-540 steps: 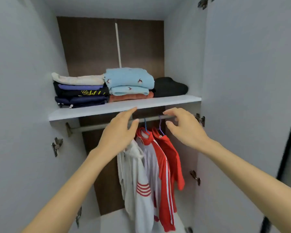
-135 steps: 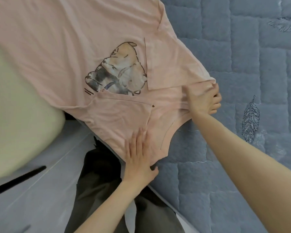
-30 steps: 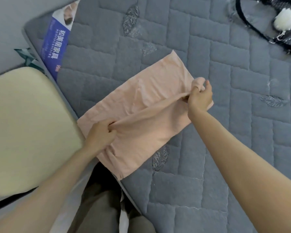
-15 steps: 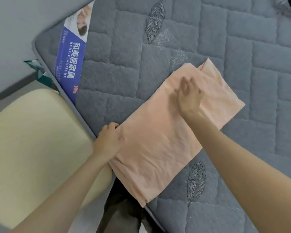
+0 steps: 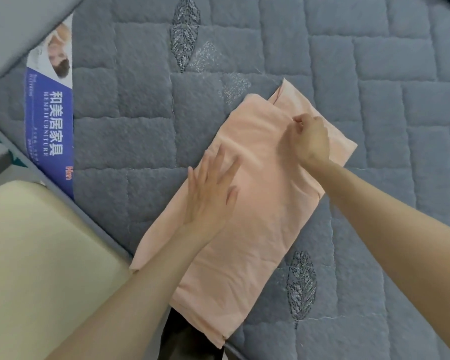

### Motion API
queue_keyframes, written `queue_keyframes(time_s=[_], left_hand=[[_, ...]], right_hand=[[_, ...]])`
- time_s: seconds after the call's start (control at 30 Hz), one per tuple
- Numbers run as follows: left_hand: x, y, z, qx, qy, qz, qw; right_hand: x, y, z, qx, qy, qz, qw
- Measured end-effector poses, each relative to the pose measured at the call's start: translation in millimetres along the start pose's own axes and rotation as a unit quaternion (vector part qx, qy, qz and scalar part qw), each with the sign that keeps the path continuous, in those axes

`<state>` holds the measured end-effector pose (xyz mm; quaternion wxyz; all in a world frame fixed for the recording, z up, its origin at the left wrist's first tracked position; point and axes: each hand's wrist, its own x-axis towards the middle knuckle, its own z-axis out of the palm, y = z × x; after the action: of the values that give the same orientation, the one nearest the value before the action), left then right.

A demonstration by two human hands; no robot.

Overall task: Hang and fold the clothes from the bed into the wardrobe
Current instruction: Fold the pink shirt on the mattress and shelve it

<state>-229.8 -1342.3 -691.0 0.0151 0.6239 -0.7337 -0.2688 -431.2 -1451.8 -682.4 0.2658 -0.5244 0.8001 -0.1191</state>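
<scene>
Pink fabric, the folded shirt [image 5: 257, 229] is lying on the grey quilted bed [image 5: 374, 100], its near end reaching the bed's edge; the left grip [image 5: 211, 188] is pressing flat on its middle, fingers straight and released; the right grip [image 5: 309, 139] is pinching a fold near the far end; a blue label [image 5: 50, 120] is showing on the bed's corner.
</scene>
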Motion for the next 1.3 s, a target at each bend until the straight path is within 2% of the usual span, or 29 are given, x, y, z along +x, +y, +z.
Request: queue_keyframes(time_s=[0.13, 0.23, 0.33, 0.43, 0.57, 0.67, 0.73, 0.83, 0.93, 0.97, 1.1, 1.23, 1.3], left_hand=[[22.9, 3.0, -2.3, -0.004, -0.022, -0.06, 0.998], [31.3, 3.4, -12.8, -0.038, 0.012, -0.088, 0.995], [40.7, 1.9, -21.8, -0.074, 0.021, -0.092, 0.993], [52.9, -0.5, -27.7, -0.166, -0.018, -0.134, 0.977], [60.6, -8.1, -29.8, -0.176, -0.029, -0.147, 0.973], [61.5, -10.4, -26.0, -0.198, -0.048, -0.168, 0.964], [67.7, -10.3, -25.5, -0.203, -0.051, -0.183, 0.961], [82.7, -5.8, -30.8, -0.251, -0.076, -0.216, 0.94], [93.0, 6.3, -34.7, -0.373, -0.108, -0.269, 0.881], [93.8, 11.7, -34.8, -0.394, -0.114, -0.269, 0.871], [88.2, 25.2, -42.2, -0.386, -0.106, -0.238, 0.885], [59.7, 7.7, -80.9, -0.443, -0.067, -0.227, 0.865], [39.2, -2.6, -106.1, -0.455, -0.042, -0.201, 0.867]], right_hand=[[13.6, 0.5, -14.4, -0.001, 0.072, 0.038, 0.997], [6.7, 8.4, -14.2, 0.006, 0.084, 0.044, 0.995], [-10.6, 13.9, -14.0, 0.083, 0.054, 0.015, 0.995], [-41.5, 21.0, -14.5, 0.157, 0.063, -0.006, 0.985], [-94.1, 41.6, 3.4, 0.097, 0.119, 0.145, 0.978], [-122.3, 50.5, 17.2, 0.224, 0.094, 0.258, 0.935], [-129.1, 53.4, 23.1, 0.308, 0.073, 0.29, 0.903], [-124.2, 53.4, 23.6, 0.34, 0.04, 0.306, 0.888], [-117.5, 52.0, 13.8, 0.366, 0.037, 0.296, 0.881], [-116.5, 51.4, 8.8, 0.381, 0.034, 0.285, 0.879], [-121.1, 49.1, -14.4, 0.439, 0.042, 0.222, 0.869], [-132.5, 39.6, -35.1, 0.45, 0.038, 0.18, 0.874], [-136.0, 29.3, -47.2, 0.461, 0.016, 0.121, 0.879]])
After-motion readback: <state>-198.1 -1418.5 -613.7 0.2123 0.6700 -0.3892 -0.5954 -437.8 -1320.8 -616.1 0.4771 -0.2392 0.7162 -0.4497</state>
